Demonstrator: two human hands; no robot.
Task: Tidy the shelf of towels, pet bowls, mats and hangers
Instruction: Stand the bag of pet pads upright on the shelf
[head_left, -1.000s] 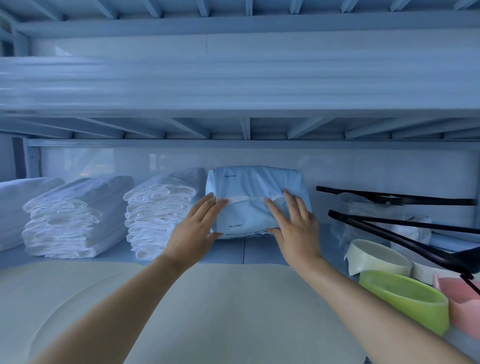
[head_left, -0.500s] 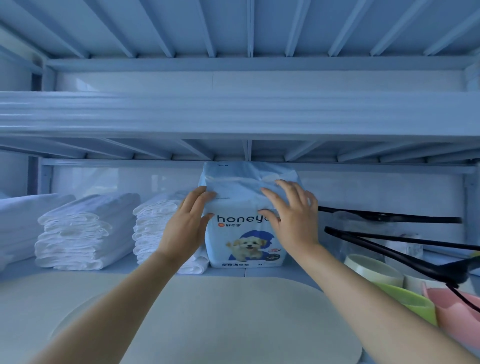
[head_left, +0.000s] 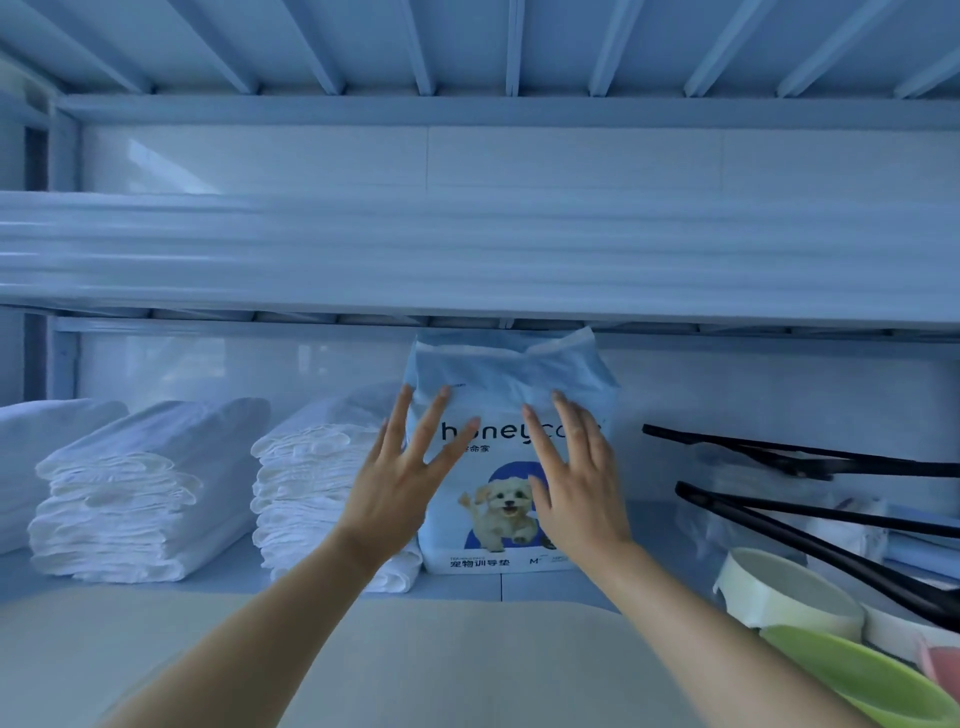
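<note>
pack (head_left: 511, 374) upright on shelf (head_left: 467, 584), frame ctr, btw towels (head_left: 317, 499) left & hangers (head_left: 795, 462) right | our L hand (head_left: 395, 483) & R hand (head_left: 579, 493): fingers straight, spread, before pack front; contact unclear

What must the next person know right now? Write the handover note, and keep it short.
Left hand: open, fingers spread, at the front of the pack.
Right hand: open, also at the pack's front. Whether they touch it cannot be told.
Things: the pack stands upright at the shelf's back, beside the towels. Hangers lie askew on the right, with the bowls below them. The mat lies in front.
Done: towels stacked, pack upright.
Left, probably: line up the hangers and gather the bowls.
</note>
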